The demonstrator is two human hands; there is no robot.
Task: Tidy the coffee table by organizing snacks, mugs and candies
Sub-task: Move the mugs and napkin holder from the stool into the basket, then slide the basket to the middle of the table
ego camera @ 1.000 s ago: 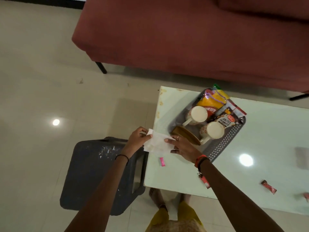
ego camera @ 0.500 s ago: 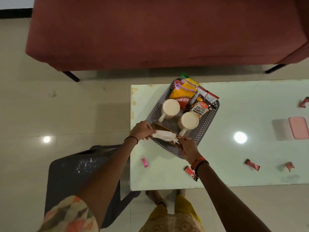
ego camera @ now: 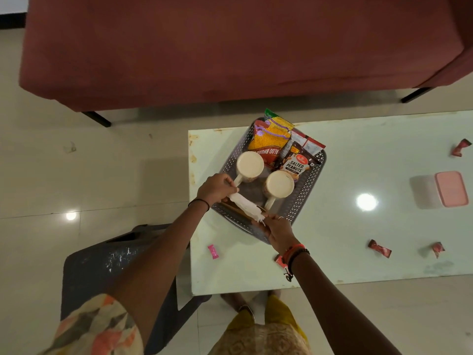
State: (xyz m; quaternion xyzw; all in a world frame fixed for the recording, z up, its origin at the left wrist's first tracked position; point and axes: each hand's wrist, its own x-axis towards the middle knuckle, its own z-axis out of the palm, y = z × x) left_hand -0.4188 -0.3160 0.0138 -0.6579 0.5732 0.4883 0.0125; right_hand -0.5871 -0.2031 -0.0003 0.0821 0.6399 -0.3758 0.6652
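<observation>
A grey perforated basket [ego camera: 311, 187] sits at the left end of the pale glass coffee table [ego camera: 358, 252]. Inside stand two cream mugs [ego camera: 250, 166] [ego camera: 279, 187], a yellow snack bag [ego camera: 268, 139], a salted peanuts packet [ego camera: 297, 163] and a brown wooden piece [ego camera: 231, 208]. My left hand [ego camera: 215, 188] and my right hand [ego camera: 277, 229] each pinch one end of a folded white tissue [ego camera: 245, 207] over the basket's near corner. Loose candies lie on the table: a pink one [ego camera: 213, 251], red ones [ego camera: 379, 248] [ego camera: 438, 249] [ego camera: 460, 147] and one by my right wrist [ego camera: 280, 261].
A pink-lidded clear box [ego camera: 451, 192] stands at the table's right. A maroon sofa [ego camera: 230, 47] runs behind the table. A dark plastic stool [ego camera: 102, 272] stands on the tiled floor left of the table, under my left arm.
The tissue went from spread flat beside the basket to folded into a narrow strip held over the basket's near corner. The view shifted, showing more of the table's right side.
</observation>
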